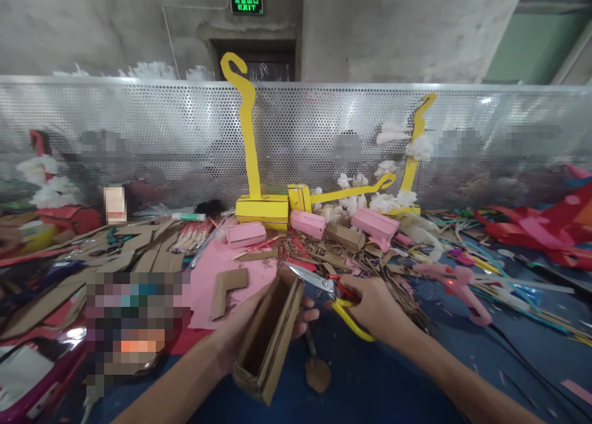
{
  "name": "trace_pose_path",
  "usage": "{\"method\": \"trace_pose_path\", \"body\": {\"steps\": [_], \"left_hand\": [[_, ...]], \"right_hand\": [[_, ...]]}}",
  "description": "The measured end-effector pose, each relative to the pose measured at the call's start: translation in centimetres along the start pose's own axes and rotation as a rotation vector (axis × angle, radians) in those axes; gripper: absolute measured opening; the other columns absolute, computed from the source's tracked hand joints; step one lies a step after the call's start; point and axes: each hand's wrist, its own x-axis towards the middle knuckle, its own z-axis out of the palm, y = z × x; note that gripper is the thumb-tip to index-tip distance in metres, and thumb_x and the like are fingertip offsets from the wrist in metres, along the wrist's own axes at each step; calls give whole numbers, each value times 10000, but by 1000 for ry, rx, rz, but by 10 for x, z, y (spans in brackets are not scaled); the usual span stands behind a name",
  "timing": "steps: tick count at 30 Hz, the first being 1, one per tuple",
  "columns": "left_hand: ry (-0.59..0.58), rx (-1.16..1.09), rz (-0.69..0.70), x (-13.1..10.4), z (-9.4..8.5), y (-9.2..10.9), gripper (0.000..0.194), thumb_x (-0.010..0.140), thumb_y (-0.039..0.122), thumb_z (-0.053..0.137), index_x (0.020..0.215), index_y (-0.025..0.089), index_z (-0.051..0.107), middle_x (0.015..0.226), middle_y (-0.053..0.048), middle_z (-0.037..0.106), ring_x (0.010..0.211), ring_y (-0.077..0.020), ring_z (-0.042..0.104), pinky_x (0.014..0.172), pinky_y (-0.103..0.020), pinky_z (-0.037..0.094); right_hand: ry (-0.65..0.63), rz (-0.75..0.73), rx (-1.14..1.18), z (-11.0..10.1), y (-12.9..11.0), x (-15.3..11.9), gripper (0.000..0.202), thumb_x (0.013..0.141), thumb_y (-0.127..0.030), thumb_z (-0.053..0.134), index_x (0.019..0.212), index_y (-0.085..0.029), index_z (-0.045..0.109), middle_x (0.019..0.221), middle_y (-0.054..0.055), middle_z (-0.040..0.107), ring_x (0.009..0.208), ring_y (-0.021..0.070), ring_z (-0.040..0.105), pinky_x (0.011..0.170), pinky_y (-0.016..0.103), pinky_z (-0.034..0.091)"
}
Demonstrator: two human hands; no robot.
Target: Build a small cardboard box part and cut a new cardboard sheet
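My left hand (240, 328) is wrapped round a long open cardboard box (277, 331), its fingertips showing past the right side. The box tilts, its near end low and its hollow side facing up. In my right hand (370, 301) are scissors (319, 281) with red and yellow handles. Their blades point left and lie at the box's far end; whether they touch it I cannot tell. Beneath the box, a flat brown spoon-shaped piece (317, 373) rests on the blue table. An L-shaped cardboard piece (224, 288) lies on pink sheet left of the box.
Behind are yellow hook-necked shapes (261, 209), pink blocks (308, 224) and cardboard scraps (319, 251). A pink glue gun (462, 288) with a black cord lies right. Cardboard strips (157, 245) cover the left. A perforated metal barrier (185, 128) stands at the back.
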Motion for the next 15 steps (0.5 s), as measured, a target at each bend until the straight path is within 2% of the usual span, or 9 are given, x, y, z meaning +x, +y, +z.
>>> {"method": "trace_pose_path", "body": {"steps": [4, 7, 10, 15], "left_hand": [[29, -32, 36, 1, -3, 0, 399, 944, 416, 586, 1085, 60, 697, 1029, -157, 768, 1032, -311, 726, 831, -378, 601], [42, -21, 78, 3, -7, -1, 419, 915, 453, 623, 1099, 84, 697, 1008, -143, 777, 992, -281, 738, 885, -377, 581], [63, 37, 92, 3, -10, -2, 427, 903, 459, 638, 1105, 88, 698, 1004, -154, 779, 883, -238, 753, 859, -333, 577], [214, 121, 41, -2, -6, 3, 518, 827, 549, 693, 1076, 95, 718, 946, -132, 790, 779, -215, 747, 737, -289, 591]], "right_hand": [[43, 47, -43, 2, 3, 6, 330, 770, -449, 709, 671, -199, 517, 579, -42, 513, 564, 127, 397, 528, 252, 267], [59, 66, -46, -2, 3, 7, 319, 761, -464, 719, 745, -206, 533, 657, -24, 578, 602, 146, 453, 560, 255, 316], [72, 36, -34, -9, 1, 5, 319, 754, -455, 736, 821, -208, 546, 763, -1, 624, 657, 162, 505, 602, 263, 364], [63, -39, -45, -15, 2, 2, 358, 725, -453, 779, 892, -204, 585, 883, 34, 660, 741, 196, 565, 660, 288, 406]]}}
